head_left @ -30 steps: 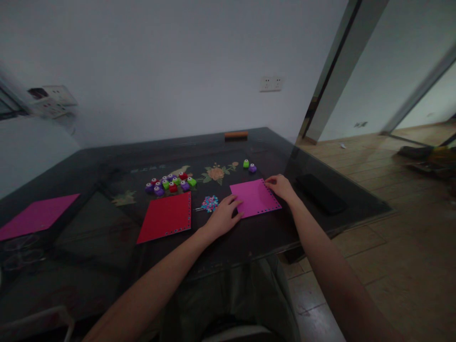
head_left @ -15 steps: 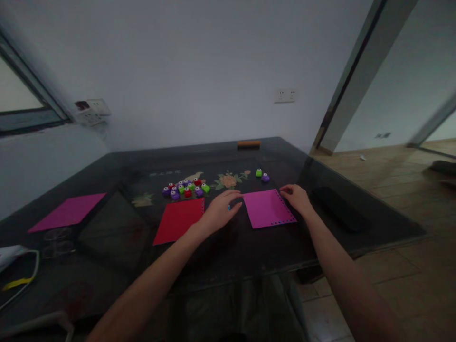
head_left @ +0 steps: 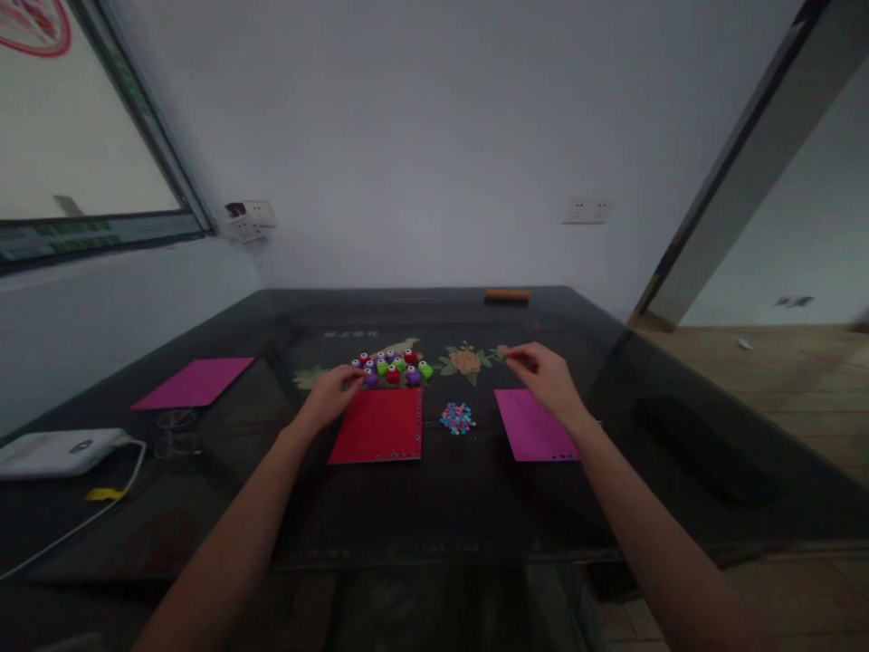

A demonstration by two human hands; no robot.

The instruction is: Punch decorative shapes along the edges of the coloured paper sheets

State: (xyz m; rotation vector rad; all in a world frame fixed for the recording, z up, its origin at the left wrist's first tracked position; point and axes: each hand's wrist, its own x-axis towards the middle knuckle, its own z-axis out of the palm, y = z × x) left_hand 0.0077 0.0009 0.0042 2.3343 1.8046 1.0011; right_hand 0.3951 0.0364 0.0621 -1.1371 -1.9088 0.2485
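My left hand (head_left: 331,396) rests with fingers spread at the far left corner of a red sheet (head_left: 378,427), just in front of a cluster of small red, green and purple punches (head_left: 394,366). My right hand (head_left: 547,378) hovers over the far edge of a pink sheet (head_left: 536,427) with holes punched along its border. Its fingertips are drawn together and point left toward the flower pattern. I cannot see whether it holds anything. A small pile of blue and pink paper bits (head_left: 457,417) lies between the two sheets.
The dark glass-topped table (head_left: 434,507) also carries a second pink sheet (head_left: 194,382) at far left, a white device (head_left: 58,450) with a cable, an orange bar (head_left: 506,295) at the back edge and a black flat object (head_left: 706,448) at right. A wooden floor lies beyond.
My left hand moved left from the pink sheet to the red sheet's far corner. My right hand lifted off the pink sheet's corner and reached farther back. The view swung left.
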